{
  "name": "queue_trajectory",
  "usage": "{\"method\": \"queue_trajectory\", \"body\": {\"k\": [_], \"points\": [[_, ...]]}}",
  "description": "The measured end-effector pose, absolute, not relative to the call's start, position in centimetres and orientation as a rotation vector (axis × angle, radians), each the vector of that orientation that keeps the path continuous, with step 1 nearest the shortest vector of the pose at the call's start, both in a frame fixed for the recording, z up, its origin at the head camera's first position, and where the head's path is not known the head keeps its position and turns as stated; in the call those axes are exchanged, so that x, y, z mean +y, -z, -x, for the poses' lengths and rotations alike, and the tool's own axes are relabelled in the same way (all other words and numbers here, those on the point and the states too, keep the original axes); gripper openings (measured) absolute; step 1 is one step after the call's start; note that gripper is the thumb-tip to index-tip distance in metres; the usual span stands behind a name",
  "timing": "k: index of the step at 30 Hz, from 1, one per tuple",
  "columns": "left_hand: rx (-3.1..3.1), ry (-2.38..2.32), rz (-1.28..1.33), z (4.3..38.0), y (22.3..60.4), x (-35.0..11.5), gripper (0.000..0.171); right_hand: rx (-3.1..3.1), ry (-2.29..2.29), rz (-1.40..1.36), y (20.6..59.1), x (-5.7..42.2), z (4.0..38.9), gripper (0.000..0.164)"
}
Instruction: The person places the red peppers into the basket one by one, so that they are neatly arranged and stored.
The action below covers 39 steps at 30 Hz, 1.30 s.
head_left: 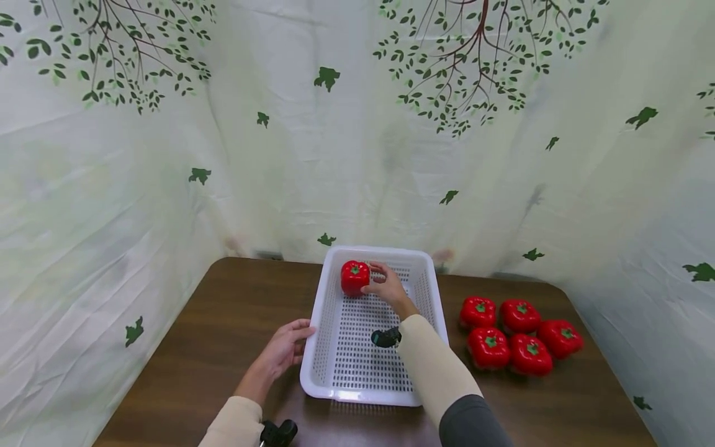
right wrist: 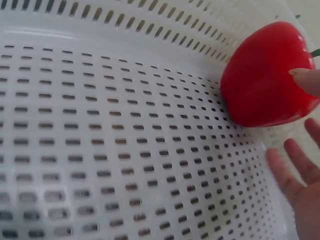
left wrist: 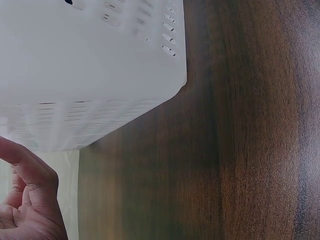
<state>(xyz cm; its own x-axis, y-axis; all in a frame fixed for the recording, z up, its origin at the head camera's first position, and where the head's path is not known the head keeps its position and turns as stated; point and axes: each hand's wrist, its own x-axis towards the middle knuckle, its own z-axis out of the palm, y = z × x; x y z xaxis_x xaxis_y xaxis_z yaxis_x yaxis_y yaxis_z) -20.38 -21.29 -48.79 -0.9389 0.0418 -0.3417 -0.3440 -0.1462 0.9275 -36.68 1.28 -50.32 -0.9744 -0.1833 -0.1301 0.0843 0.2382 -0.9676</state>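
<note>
Red pepper [head_left: 354,278] touches the thumb of the right hand [head_left: 393,292], fingers apart, toward the far-left corner inside the white basket [head_left: 363,395]. Left hand [head_left: 285,347] touches the basket's left rim, not visibly clamped. Thumb nudge may roll the pepper; weak bracing may let the basket slide across the surface [head_left: 223,347] toward 5 peppers [head_left: 488,349].

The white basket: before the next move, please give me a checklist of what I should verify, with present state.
1. White basket upright on the table: ok.
2. Red pepper inside, stem up: ok, near the far left corner.
3. Left hand at the basket's left rim: ok.
4. Left hand's grip firm: cannot tell.
5. Right hand away from that pepper: not ok, right beside it.
6. Five other peppers grouped right of the basket: ok.
</note>
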Motion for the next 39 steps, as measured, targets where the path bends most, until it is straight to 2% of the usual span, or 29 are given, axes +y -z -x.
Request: {"method": "queue_trajectory", "body": {"k": [6,17,24,33,39], "points": [[1.898,-2.166,0.372,20.4,48.9,-21.1,0.024,2.292,1.736,0.093,49.2,2.3,35.9,0.066],[1.910,-2.136,0.362,20.2,48.7,-20.9,0.021,2.230,1.620,0.304,46.8,5.9,34.0,0.059],[1.946,-2.105,0.374,20.3,48.3,-20.8,0.027,2.210,1.570,0.448,46.2,9.0,33.1,0.064],[1.903,-2.121,0.329,20.6,48.5,-20.9,0.018,2.144,1.572,0.592,44.8,12.6,31.4,0.070],[1.891,-2.114,0.299,20.7,48.5,-20.9,0.019,2.080,1.632,0.664,44.2,15.4,30.4,0.069]]}}
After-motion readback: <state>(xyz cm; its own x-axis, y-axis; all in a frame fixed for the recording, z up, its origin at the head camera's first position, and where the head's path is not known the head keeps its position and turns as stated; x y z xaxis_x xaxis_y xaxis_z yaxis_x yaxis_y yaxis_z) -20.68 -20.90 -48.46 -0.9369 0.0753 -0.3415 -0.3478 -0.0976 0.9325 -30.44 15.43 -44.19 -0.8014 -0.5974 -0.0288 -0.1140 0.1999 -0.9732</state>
